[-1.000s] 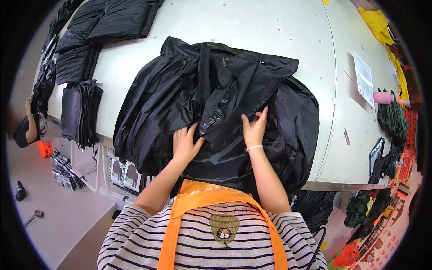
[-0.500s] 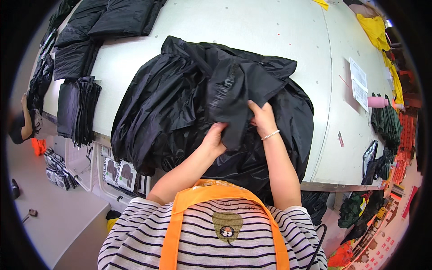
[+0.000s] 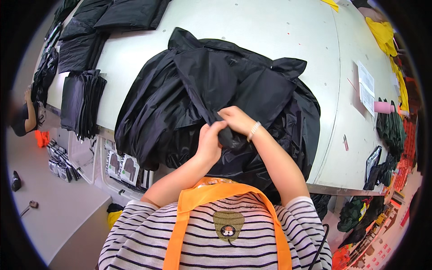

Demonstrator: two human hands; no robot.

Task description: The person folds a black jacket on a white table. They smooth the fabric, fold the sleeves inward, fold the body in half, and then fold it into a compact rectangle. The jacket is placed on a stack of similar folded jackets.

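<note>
- Nearest the camera, the person's striped shirt and orange apron straps fill the lower edge, with both bare forearms rising from them toward the grip.
- The left hand is clenched around a bunched fold of the black garment; half a second ago its fingers were only pinching at the cloth, lower and further left.
- The right hand, with a pale bracelet at its wrist, grasps the same fold just above and touching the left hand; both hands have drawn together and risen since a second ago, when they lay flat and apart on the fabric.
- A dark flap of the garment runs up and away from the grip, now lifted and pulled taut where earlier it lay crumpled.
- The garment itself spreads around the grip on every side, heaped on the near edge of the white table and hanging over it below the hands.
- Left of the grip, well apart, a stack of folded black pieces lies at the table's edge.
- Right of the grip, well apart, lie white paper sheets and a pink cylinder.
- Beyond the grip, at the far left of the table, more folded black garments lie.
</note>
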